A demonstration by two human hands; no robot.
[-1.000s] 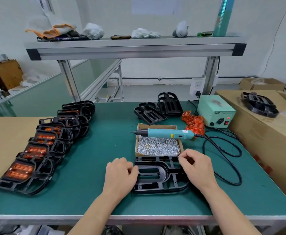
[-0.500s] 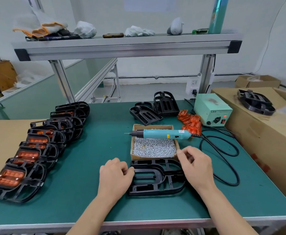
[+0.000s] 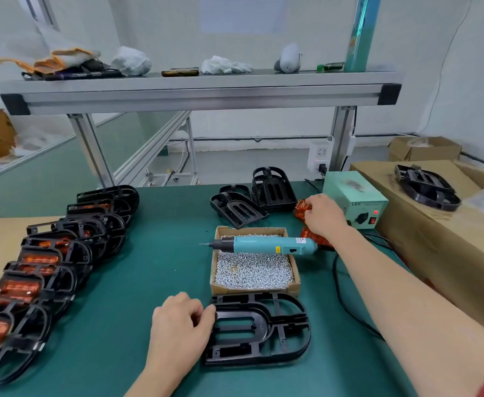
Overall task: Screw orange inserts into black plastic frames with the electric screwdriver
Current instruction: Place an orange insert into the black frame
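My left hand [image 3: 177,325] is on the near end of the desk [image 3: 154,253]. Its fingers are curled and its thumb is pressed to the left end of the black frame [image 3: 259,329], which lies flat in front of me with its middle opening empty. My right hand [image 3: 322,216] is stretched out to the far right, fingers bent down onto the orange inserts [image 3: 302,207] heaped beside the green power box [image 3: 355,200]. My own hand hides whether I have one insert or several.

The electric screwdriver [image 3: 263,245] lies across the cardboard box of screws [image 3: 253,270], its bit pointing left and its rear end just beside my right wrist. That is the likeliest trouble, I think. If I pull my arm back low, my wrist or forearm could catch the tool, roll it off the box rim or tip screws onto the desk. The inserts lie in a loose heap, so two could lift together and one drop on the way. The black cable [image 3: 346,305] loops on the desk under my forearm, and a snag there would drag the screwdriver. If my left thumb slackens, the frame may slide when I seat the insert. The finished frames [image 3: 48,259] overlap in a row at my left, well apart from all this.
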